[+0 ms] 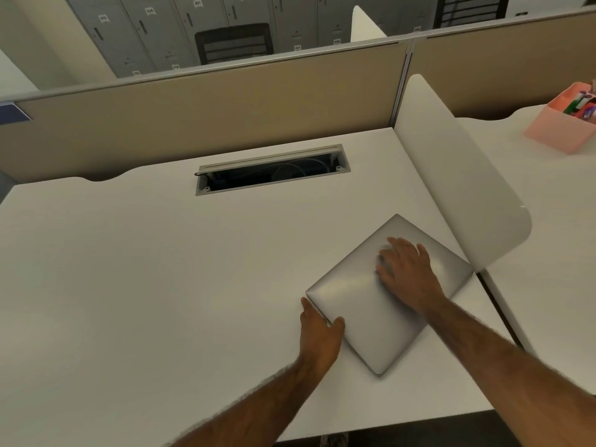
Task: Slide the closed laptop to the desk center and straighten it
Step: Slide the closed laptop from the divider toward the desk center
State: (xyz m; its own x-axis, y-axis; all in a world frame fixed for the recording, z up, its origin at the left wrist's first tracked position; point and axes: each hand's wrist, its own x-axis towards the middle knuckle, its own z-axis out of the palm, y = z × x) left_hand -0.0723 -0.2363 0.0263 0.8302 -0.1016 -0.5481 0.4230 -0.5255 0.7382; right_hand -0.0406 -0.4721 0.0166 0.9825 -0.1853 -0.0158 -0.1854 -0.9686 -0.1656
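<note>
A closed silver laptop (358, 285) lies on the right side of the white desk (145, 269), turned roughly 45 degrees like a diamond. Its far right corner touches the foot of the white side divider. My left hand (319, 330) grips the laptop's near left edge, thumb on the lid and fingers along the side. My right hand (408, 272) rests flat on the lid with fingers spread, pressing down near its far right part.
A white curved divider (451, 175) bounds the desk on the right. An open cable slot (271, 171) with wires sits at the back centre. A tan partition (209, 114) runs behind. On the neighbouring desk stands a pink organiser (567, 127).
</note>
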